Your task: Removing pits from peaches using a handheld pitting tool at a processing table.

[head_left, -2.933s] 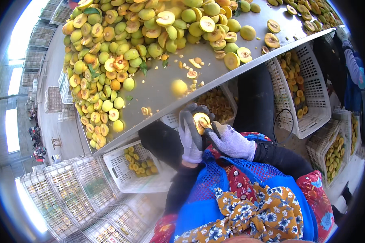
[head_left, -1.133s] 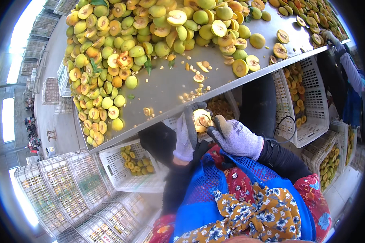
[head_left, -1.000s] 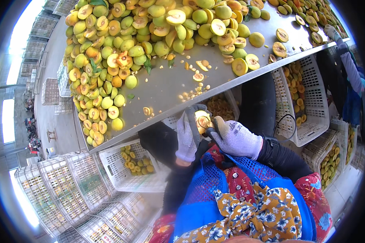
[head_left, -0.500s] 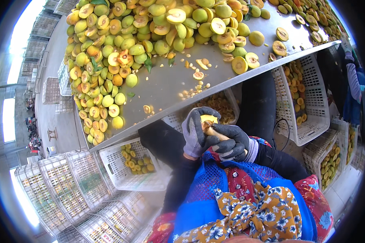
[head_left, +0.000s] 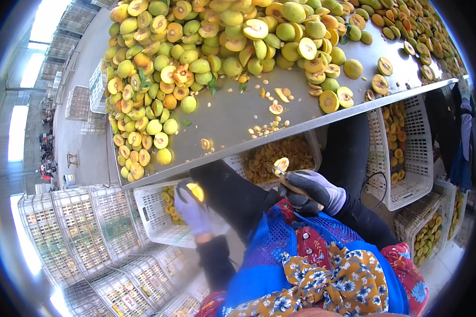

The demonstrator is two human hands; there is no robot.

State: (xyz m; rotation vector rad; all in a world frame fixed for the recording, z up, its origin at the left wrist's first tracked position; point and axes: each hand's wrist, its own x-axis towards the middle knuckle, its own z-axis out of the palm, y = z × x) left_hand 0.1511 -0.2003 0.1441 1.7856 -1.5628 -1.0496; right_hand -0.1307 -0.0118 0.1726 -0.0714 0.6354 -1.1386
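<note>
My left hand [head_left: 187, 208], in a grey and black glove, is out to the left over a white crate [head_left: 156, 224]. It holds a yellow stone-fruit half [head_left: 196, 192] whose bright cut face shows. Inside that crate lie more fruit halves [head_left: 171, 208]. In front of my lap, my gloved right hand [head_left: 322, 191] is closed round a wooden-handled tool [head_left: 300, 188]. At the tool's tip sits a small piece of fruit [head_left: 281, 165] with a brown middle; whether it is a stone or flesh I cannot tell. Below it is a crate of scraps [head_left: 277, 158].
A metal table [head_left: 217, 124] carries a big heap of yellow-green fruit halves [head_left: 158, 79] and loose seeds [head_left: 269, 128]. Its raised edge runs in front of me. Crates of fruit [head_left: 401, 153] stand at right; stacked crates [head_left: 79, 227] fill the left. Another person [head_left: 462, 137] is at far right.
My hands have parted. The left one has swung left from beside the right hand to the white crate, carrying a fruit half. The right keeps the tool, a small fruit piece at its tip.
</note>
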